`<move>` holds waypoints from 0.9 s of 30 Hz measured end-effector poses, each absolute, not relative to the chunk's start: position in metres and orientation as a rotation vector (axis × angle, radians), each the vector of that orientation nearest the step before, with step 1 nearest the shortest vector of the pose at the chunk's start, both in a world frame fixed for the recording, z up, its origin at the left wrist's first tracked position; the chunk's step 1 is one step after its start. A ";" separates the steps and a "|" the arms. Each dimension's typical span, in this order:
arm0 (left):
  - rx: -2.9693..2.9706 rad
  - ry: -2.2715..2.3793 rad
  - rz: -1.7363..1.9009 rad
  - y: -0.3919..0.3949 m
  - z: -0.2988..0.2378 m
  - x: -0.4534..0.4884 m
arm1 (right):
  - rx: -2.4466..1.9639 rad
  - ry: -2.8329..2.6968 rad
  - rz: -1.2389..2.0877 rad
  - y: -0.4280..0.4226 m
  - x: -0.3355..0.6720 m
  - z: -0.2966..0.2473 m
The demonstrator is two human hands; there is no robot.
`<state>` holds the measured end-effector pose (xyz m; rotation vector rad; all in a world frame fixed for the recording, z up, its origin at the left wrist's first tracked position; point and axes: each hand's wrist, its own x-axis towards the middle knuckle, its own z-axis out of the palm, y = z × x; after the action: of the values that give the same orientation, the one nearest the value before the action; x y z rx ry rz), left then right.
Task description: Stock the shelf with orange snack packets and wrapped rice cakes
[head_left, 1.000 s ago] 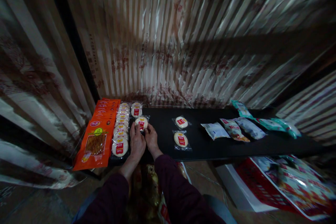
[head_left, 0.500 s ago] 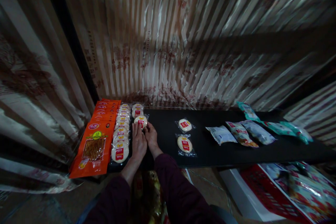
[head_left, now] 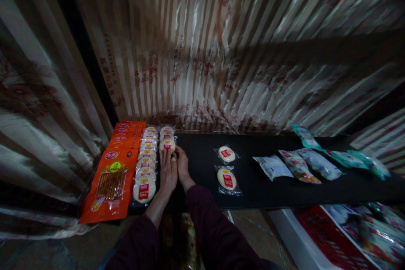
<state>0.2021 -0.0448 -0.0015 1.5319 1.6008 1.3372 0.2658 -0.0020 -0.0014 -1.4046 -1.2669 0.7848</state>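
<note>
My left hand (head_left: pixel 167 171) and my right hand (head_left: pixel 182 165) lie side by side on the black shelf (head_left: pixel 259 192). The fingertips of both press a round wrapped cake (head_left: pixel 167 145) with a red label into a short row at the shelf's left end. Left of that row runs a longer row of the same cakes (head_left: pixel 145 170). Orange snack packets (head_left: pixel 114 168) overlap in a line beside them. Two loose wrapped cakes, one farther back (head_left: pixel 227 154) and one nearer the front (head_left: pixel 226 178), lie to the right of my hands.
Several pillow-shaped snack bags (head_left: pixel 299 163) lie on the right part of the shelf, with green ones (head_left: pixel 348 158) farther right. Striped curtain fabric (head_left: pixel 221 50) hangs behind and at the left. A white box (head_left: pixel 300 244) and printed packaging (head_left: pixel 357 232) sit on the floor below right.
Both hands have pushed the round cake a little farther back, up against the two cakes behind it. The view has shifted slightly.
</note>
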 end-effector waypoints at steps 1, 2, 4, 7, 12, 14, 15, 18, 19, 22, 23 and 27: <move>1.527 1.601 1.334 -0.044 -0.003 0.202 | -1.403 -1.284 0.773 -0.001 0.266 -0.002; 1.525 1.601 1.331 -0.043 -0.003 0.202 | -1.403 -1.300 0.762 0.000 0.265 -0.002; 1.524 1.604 1.322 -0.041 -0.005 0.201 | -1.420 -1.323 0.741 0.002 0.265 -0.002; 1.517 1.611 1.328 -0.040 -0.007 0.201 | -1.493 -1.376 0.692 0.002 0.265 0.002; 1.493 1.595 1.347 -0.036 -0.009 0.201 | -1.679 -1.491 0.547 -0.001 0.267 0.009; 1.498 1.593 1.340 -0.035 -0.009 0.201 | -1.749 -1.511 0.519 -0.001 0.267 0.010; 1.499 1.593 1.338 -0.034 -0.010 0.201 | -1.772 -1.517 0.517 -0.001 0.268 0.010; 1.500 1.592 1.346 -0.033 -0.011 0.201 | -1.793 -1.521 0.539 0.002 0.268 0.007; 1.502 1.593 1.350 -0.032 -0.012 0.201 | -1.793 -1.519 0.545 0.002 0.268 0.005; 1.513 1.605 1.341 -0.032 -0.014 0.202 | -1.794 -1.518 0.551 0.004 0.268 0.003; 1.510 1.609 1.334 -0.032 -0.014 0.202 | -1.795 -1.518 0.551 0.004 0.268 0.002; 1.479 1.604 1.321 -0.031 -0.013 0.202 | -1.810 -1.520 0.555 0.005 0.267 0.002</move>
<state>0.2019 -0.0314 -0.0128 1.4785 1.6043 1.3212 0.2668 0.0046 0.0024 -1.8101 -1.5201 0.5548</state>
